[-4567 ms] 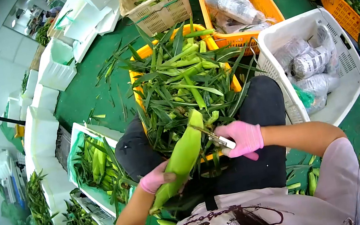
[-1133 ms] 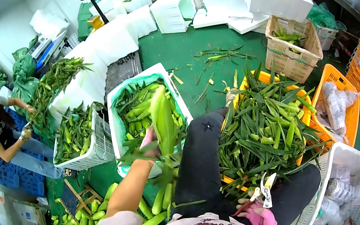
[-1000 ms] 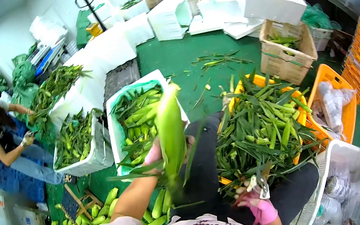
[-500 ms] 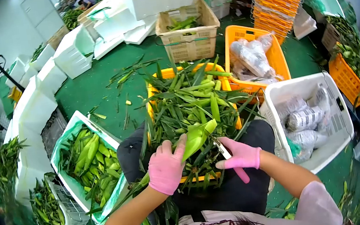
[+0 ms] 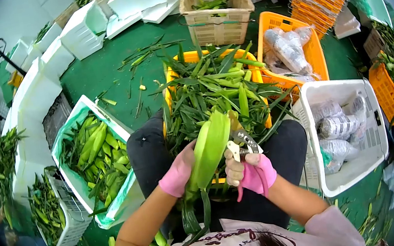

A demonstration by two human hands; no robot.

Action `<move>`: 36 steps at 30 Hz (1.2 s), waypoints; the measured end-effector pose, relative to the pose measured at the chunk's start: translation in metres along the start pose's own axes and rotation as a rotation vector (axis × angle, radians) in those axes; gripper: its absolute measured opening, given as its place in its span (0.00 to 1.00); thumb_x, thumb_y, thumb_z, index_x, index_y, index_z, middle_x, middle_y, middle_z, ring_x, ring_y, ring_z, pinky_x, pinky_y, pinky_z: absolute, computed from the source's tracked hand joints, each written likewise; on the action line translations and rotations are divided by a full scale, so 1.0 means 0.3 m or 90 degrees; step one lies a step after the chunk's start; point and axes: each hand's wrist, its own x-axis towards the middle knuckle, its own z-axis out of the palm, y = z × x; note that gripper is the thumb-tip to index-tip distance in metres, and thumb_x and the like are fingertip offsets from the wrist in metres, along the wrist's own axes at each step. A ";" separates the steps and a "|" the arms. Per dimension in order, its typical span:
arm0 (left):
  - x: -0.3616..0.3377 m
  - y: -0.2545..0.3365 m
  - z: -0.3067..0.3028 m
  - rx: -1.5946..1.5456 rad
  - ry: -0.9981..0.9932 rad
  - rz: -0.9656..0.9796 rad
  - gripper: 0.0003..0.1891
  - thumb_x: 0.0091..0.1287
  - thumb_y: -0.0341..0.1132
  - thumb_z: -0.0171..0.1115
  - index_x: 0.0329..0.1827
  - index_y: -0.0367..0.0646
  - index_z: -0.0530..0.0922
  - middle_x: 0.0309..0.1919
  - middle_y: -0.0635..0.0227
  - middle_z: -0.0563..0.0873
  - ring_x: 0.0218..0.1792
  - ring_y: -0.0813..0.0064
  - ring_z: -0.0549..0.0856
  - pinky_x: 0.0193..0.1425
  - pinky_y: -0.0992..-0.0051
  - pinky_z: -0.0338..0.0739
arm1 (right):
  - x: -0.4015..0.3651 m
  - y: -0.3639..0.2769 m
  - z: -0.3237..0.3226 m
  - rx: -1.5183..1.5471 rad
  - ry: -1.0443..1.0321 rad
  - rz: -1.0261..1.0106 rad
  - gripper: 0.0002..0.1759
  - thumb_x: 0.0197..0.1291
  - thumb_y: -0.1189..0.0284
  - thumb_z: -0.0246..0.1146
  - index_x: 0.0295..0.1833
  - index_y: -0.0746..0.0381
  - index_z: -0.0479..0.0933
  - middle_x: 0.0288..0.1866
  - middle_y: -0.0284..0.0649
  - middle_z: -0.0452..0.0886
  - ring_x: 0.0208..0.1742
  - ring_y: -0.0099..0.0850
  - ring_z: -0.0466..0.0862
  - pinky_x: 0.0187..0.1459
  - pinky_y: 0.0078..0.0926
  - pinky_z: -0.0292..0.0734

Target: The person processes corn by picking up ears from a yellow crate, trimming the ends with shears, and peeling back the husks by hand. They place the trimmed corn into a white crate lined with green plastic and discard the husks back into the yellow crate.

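My left hand (image 5: 180,172), in a pink glove, is wrapped round a green ear of corn (image 5: 209,147) in its husk, held upright with long leaves hanging below. My right hand (image 5: 252,168), gloved in pink with pale fingertips, grips pruning shears (image 5: 243,147) with pink handles. The blades are beside the upper right of the ear. Beyond both hands, an orange crate (image 5: 170,76) between my knees is heaped with husk leaves and corn (image 5: 216,84).
On the left stand a green-lined white box (image 5: 121,130) of corn and a white crate (image 5: 76,217) of greens. To the right, an orange crate (image 5: 317,54) and a white crate (image 5: 353,178) hold wrapped packs. A beige crate (image 5: 219,30) stands ahead.
The ear has come nearer to my body and now stands more upright. My right hand has moved slightly left and down, turning the shears upward. The view has shifted a little.
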 end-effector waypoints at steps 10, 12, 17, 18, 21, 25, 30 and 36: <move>-0.025 0.113 -0.151 -0.265 0.134 0.302 0.31 0.70 0.38 0.62 0.75 0.39 0.66 0.66 0.59 0.78 0.67 0.62 0.78 0.71 0.63 0.74 | -0.079 -0.048 -0.140 -0.096 0.310 0.224 0.17 0.57 0.75 0.63 0.53 0.61 0.76 0.42 0.41 0.83 0.41 0.38 0.84 0.43 0.43 0.83; -0.041 0.142 -0.103 -0.102 0.207 0.331 0.37 0.61 0.24 0.68 0.75 0.42 0.64 0.70 0.60 0.75 0.72 0.61 0.74 0.76 0.61 0.69 | -0.112 -0.042 -0.077 -0.084 0.304 0.156 0.20 0.57 0.79 0.62 0.57 0.63 0.75 0.42 0.42 0.83 0.40 0.37 0.83 0.43 0.42 0.83; -0.040 0.156 0.037 0.812 0.051 0.513 0.31 0.49 0.24 0.68 0.59 0.56 0.78 0.72 0.60 0.74 0.76 0.47 0.68 0.79 0.42 0.55 | -0.057 -0.048 0.101 -0.173 0.186 0.058 0.25 0.69 0.60 0.62 0.64 0.62 0.71 0.52 0.47 0.82 0.46 0.42 0.85 0.47 0.45 0.86; -0.028 0.128 0.084 0.897 0.013 0.559 0.29 0.50 0.26 0.68 0.57 0.60 0.79 0.73 0.61 0.73 0.76 0.47 0.68 0.79 0.40 0.54 | -0.047 -0.025 0.071 -0.175 0.179 0.071 0.31 0.68 0.54 0.63 0.68 0.62 0.70 0.58 0.48 0.81 0.52 0.42 0.84 0.51 0.48 0.85; -0.044 0.028 0.114 0.674 0.089 0.568 0.27 0.55 0.24 0.65 0.61 0.52 0.79 0.72 0.55 0.72 0.73 0.49 0.70 0.77 0.51 0.61 | -0.068 0.044 0.023 -0.202 0.273 0.031 0.39 0.64 0.55 0.68 0.74 0.64 0.66 0.62 0.47 0.80 0.59 0.42 0.83 0.60 0.43 0.81; -0.007 -0.193 0.084 -0.089 0.115 0.116 0.25 0.77 0.41 0.57 0.73 0.39 0.69 0.65 0.62 0.78 0.66 0.67 0.76 0.71 0.67 0.70 | -0.077 0.055 -0.005 -0.398 0.255 0.043 0.38 0.63 0.59 0.68 0.73 0.67 0.65 0.63 0.44 0.79 0.60 0.37 0.81 0.63 0.36 0.77; -0.033 -0.214 0.083 -0.220 0.159 -0.021 0.27 0.79 0.49 0.57 0.73 0.41 0.69 0.57 0.69 0.82 0.56 0.76 0.80 0.63 0.73 0.75 | -0.078 0.091 0.043 -0.749 0.321 -0.012 0.33 0.61 0.67 0.72 0.68 0.67 0.68 0.57 0.41 0.79 0.53 0.28 0.79 0.56 0.27 0.77; -0.050 -0.165 0.052 0.030 -0.006 0.009 0.37 0.65 0.42 0.74 0.73 0.37 0.67 0.55 0.66 0.81 0.58 0.75 0.79 0.65 0.71 0.75 | 0.008 0.040 0.041 -0.401 0.438 -0.136 0.20 0.64 0.73 0.65 0.59 0.67 0.70 0.46 0.44 0.82 0.37 0.30 0.82 0.29 0.28 0.82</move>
